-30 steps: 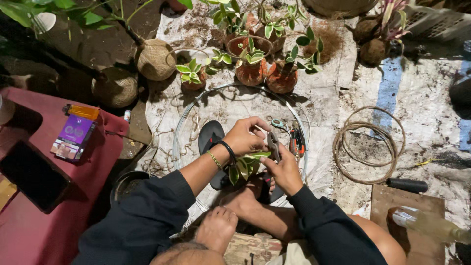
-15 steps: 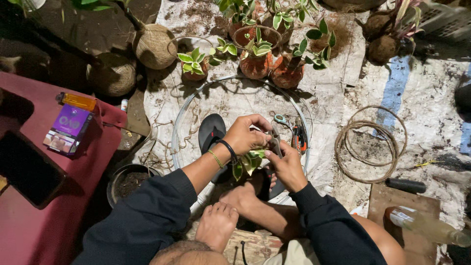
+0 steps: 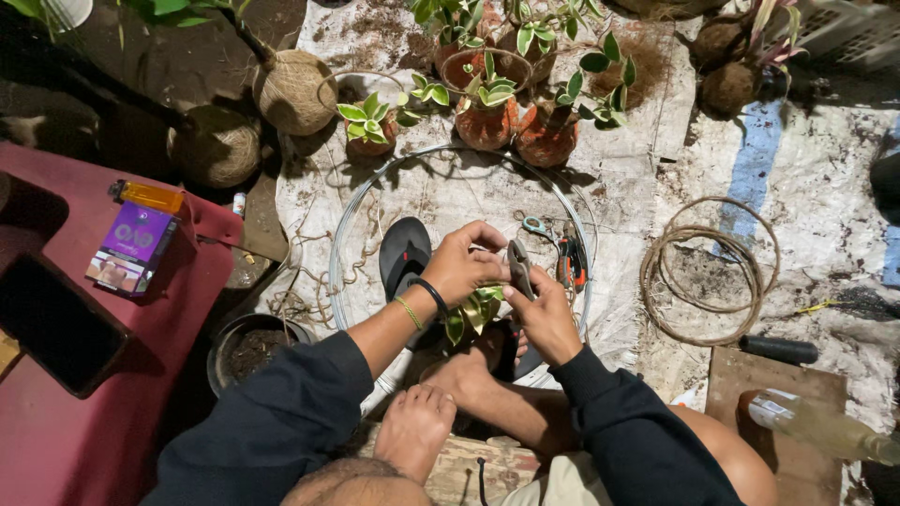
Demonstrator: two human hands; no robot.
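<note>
Both hands over leafy plant: right hand clamped on pliers; left hand pinched together at pliers' tip.

Potted plants behind wire hoop; sandal inside hoop; wire coil right.

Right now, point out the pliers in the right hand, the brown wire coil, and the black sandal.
pliers (image 3: 518, 269), head view, on the grey jaws.
brown wire coil (image 3: 656, 300), head view, left rim.
black sandal (image 3: 401, 258), head view, on the footbed.
</note>
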